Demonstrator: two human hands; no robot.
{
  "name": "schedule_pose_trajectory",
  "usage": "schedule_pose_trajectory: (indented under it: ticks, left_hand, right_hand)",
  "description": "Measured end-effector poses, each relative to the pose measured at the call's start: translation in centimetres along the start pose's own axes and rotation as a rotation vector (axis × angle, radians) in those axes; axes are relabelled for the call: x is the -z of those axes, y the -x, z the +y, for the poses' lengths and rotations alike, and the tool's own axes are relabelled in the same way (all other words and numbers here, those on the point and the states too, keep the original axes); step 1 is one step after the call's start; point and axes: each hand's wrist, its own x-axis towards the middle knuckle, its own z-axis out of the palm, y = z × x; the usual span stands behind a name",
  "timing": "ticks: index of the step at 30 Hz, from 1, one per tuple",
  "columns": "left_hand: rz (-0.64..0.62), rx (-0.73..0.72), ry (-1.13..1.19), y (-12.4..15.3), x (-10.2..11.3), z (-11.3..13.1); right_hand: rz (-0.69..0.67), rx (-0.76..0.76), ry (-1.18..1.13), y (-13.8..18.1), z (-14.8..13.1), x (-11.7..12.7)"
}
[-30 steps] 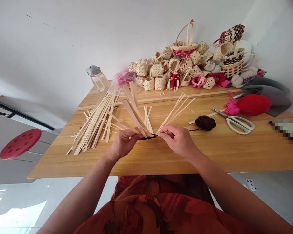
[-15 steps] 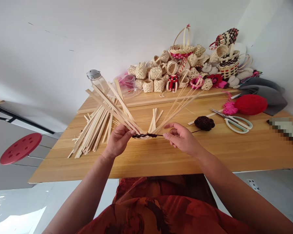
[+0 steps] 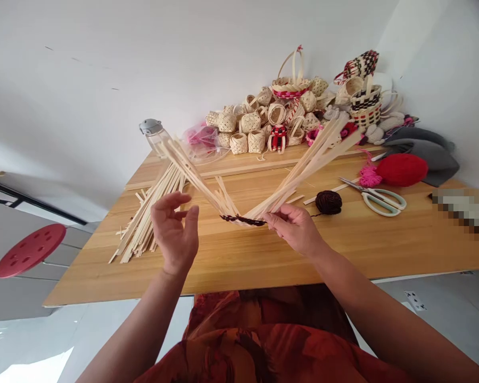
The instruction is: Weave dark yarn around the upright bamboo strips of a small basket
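A partly woven basket (image 3: 242,220) of pale flat strips, with dark brown yarn along its lower edge, is held above the table. Its long strips (image 3: 299,167) fan upward to both sides. My right hand (image 3: 293,226) pinches the basket at its right end, thumb and fingers closed on the strips and yarn. To the left, my left hand (image 3: 174,229) is off the basket, fingers apart and curved, holding nothing. Just beyond my right hand lies a dark brown yarn ball (image 3: 329,202), a short length of yarn leading from it toward that hand.
Loose pale strips (image 3: 147,218) lie in a pile on the table's left (image 3: 99,276), near a clear bottle (image 3: 154,133). Small woven baskets (image 3: 256,141) are heaped at the back. Scissors (image 3: 381,200), red yarn (image 3: 402,170) and pink yarn (image 3: 369,176) lie right. A red stool (image 3: 31,250) stands left.
My left hand has let go of the basket and moved left, its fingers opening. My right hand has closed on the basket's right end, and the strips on that side now lean right in a bundle.
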Motion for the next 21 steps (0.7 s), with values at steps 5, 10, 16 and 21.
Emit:
schedule_pose_trajectory:
  ticks: [5, 10, 16, 21]
  left_hand:
    - [-0.557, -0.201, -0.157, 0.2, -0.4, 4.1]
    - [-0.591, 0.013, -0.215, 0.0, -0.8, 3.7]
    - [-0.568, 0.239, -0.037, 0.2, -0.8, 3.0]
    - [-0.57, 0.407, 0.039, -0.1, -1.1, 3.0]
  right_hand:
    - [-0.009, 0.076, 0.144, -0.1, -0.9, -0.7]
    - [-0.077, 0.129, 0.288, -0.4, -3.0, -1.0]
    - [-0.125, 0.124, 0.412, -0.7, -4.9, -0.9]
    - [-0.067, 0.164, 0.506, -1.1, -4.9, -1.1]
